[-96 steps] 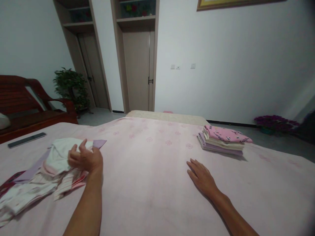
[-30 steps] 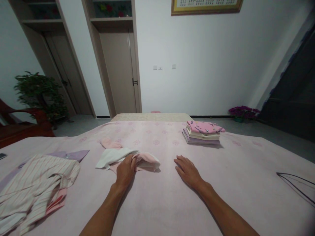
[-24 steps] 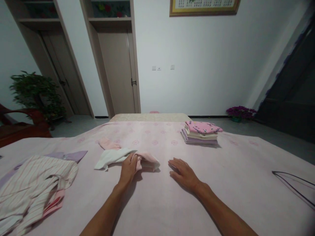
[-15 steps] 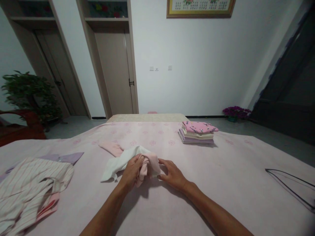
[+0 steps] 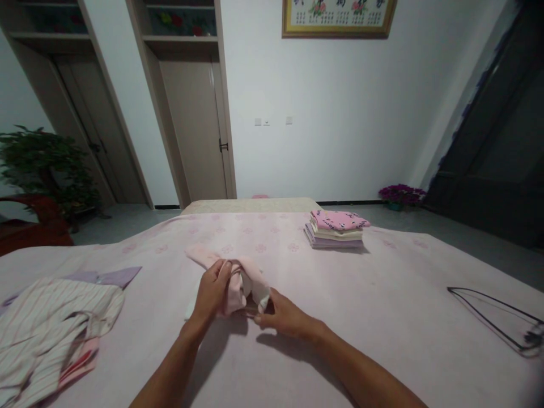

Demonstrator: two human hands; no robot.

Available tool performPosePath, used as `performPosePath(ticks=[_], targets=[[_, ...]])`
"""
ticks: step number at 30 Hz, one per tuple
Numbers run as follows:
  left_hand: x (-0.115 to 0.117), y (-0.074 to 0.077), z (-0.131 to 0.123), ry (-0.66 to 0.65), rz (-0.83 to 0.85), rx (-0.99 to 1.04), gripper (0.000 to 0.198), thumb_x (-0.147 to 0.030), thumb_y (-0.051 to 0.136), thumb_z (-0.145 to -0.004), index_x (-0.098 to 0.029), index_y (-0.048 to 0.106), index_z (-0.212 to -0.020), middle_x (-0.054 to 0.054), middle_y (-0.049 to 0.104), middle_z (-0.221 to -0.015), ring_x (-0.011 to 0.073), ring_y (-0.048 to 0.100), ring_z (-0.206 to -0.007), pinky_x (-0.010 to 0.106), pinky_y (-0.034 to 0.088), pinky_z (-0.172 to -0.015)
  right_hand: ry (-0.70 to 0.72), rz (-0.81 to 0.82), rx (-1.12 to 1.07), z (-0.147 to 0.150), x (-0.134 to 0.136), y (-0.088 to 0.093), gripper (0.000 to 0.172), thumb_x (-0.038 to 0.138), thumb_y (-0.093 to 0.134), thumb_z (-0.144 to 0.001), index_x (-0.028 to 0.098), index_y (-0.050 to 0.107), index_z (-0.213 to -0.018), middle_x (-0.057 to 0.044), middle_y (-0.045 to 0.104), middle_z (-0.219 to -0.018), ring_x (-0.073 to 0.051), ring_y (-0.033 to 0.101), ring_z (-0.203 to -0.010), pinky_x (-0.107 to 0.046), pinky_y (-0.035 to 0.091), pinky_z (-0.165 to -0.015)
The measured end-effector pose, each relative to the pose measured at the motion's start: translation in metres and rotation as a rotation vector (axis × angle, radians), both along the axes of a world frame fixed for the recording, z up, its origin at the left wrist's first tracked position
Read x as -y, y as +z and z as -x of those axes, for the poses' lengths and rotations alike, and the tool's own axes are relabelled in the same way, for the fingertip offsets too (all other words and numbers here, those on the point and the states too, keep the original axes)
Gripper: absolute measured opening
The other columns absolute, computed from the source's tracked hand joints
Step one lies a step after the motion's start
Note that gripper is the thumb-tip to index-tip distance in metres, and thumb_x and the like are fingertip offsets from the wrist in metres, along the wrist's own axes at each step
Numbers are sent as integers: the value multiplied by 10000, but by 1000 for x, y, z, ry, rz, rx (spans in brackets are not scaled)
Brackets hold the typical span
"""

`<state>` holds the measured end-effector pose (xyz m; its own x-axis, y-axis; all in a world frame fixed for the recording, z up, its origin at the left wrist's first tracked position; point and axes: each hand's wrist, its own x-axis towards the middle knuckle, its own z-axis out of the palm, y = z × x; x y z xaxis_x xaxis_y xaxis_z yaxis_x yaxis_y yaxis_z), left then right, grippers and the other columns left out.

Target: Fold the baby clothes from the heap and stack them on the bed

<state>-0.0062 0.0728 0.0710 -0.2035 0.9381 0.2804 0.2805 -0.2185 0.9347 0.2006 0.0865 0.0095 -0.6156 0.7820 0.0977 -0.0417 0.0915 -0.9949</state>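
Presently, in the head view, the left hand (image 5: 211, 292) pinches a crumpled pink-and-white garment (image 5: 253, 276), which is partly raised at the middle of the pink flowered sheet (image 5: 361, 317). The right hand (image 5: 289, 315) curves at its right edge, thumb apart from fingers; whether it grips, I cannot tell. The folded clothes stack (image 5: 338, 231) lies beyond, to the right.

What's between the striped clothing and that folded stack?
The head view shows a pink-and-white garment between the striped clothing and folded stack, with the left hand holding it and the right hand at its edge.
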Motion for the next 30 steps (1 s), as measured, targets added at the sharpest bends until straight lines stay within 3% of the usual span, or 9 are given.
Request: performPosePath(ticks=[4,7,10,12,16,20,23,27,30], targets=[[1,4,20,196,-3,-527,297,-415,427,-957,-234,662,-942,35,708,-833,221,654,-774,298,437,-704,-325,37,-37,19,-10,-4,245,398,663,-783,171,661,-876,-47,666,-840,-203,581,-797,-344,473,-742],[0,7,34,210,-83,-662,322,-386,515,-910,-240,639,-1169,85,707,-1147,277,645,-1058,376,464,-885,-393,17,-50,21,-23,14,262,393,632,-768,168,662,-898,-33,642,-787,-183,557,-722,-315,451,-674],[0,12,37,13,-229,-617,672,-376,666,-797,-227,486,-1427,117,537,-1456,308,493,-1326,442,384,-1078,-299,-108,-55,22,-30,48,217,346,613,-757,179,660,-887,6,587,-740,-147,505,-680,-265,396,-623],[3,15,30,-131,-228,-535,768,-325,702,-749,-243,453,-1471,101,508,-1491,304,480,-1340,428,380,-1092,-215,-188,-47,24,-31,71,176,324,596,-769,181,651,-856,21,562,-741,-131,481,-687,-246,370,-619],[12,20,10,-201,-90,-294,417,-248,575,-794,-215,692,-1193,43,736,-1046,231,659,-936,309,501,-813,-122,-229,2,28,-31,97,174,340,631,-781,182,623,-856,38,548,-735,-118,473,-676,-237,368,-615],[13,22,3,-78,-26,-36,263,-255,571,-765,-179,733,-957,-16,677,-736,173,597,-690,238,444,-606,-85,-273,123,21,-30,85,393,327,775,-690,212,637,-1039,32,621,-830,-136,527,-726,-253,410,-658],[11,25,4,-52,4,199,251,-245,602,-705,-167,710,-917,-40,643,-666,137,554,-585,214,410,-540,-215,-454,277,14,-21,61,562,262,838,-622,246,642,-1149,5,647,-989,-152,545,-802,-275,429,-716],[11,38,-1,-49,-15,546,236,-267,667,-665,-158,667,-875,-29,667,-671,136,600,-582,221,470,-580,-406,-449,213,12,1,26,558,294,803,-689,240,595,-1204,-28,633,-1054,-163,558,-840,-310,466,-774],[15,46,-8,-112,-19,691,282,-284,712,-663,-142,656,-900,19,709,-732,168,661,-642,263,529,-647,-382,-408,230,16,14,6,618,258,809,-653,257,575,-1224,-38,626,-1143,-188,583,-920,-334,474,-825]])
